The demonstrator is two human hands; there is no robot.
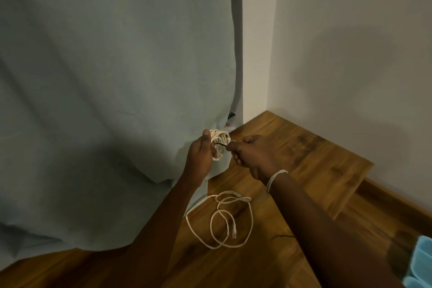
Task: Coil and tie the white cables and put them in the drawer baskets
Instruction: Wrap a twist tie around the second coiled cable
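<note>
My left hand (201, 152) grips a small coil of white cable (219, 140), held up in front of the grey-green cloth. My right hand (253, 155) pinches a thin black tie (221, 144) that runs through the coil's middle. Below my hands a second white cable (228, 218) lies loose on the wooden surface in a few open loops, its connector end pointing down. No drawer or basket is in view.
A large grey-green cloth (112, 91) hangs over the left side and drapes onto the wooden surface (311, 166). White walls meet in a corner at the right. A thin black wire (281, 236) lies near my right forearm. A light blue object (419, 262) sits at the bottom right edge.
</note>
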